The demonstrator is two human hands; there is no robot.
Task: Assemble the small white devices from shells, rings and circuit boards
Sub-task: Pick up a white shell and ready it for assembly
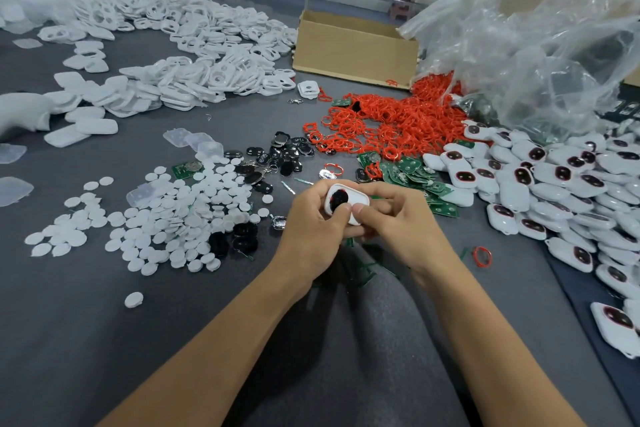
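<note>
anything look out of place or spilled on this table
A lone red ring lies at the near right, apart from the red ring pile; one white disc sits outside the disc heap. The held white device looks normal.

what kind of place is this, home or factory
Probably a small factory assembly bench: heaps of white shells, a pile of red rings and a heap of finished devices at the right, all spread over one grey table.
</note>
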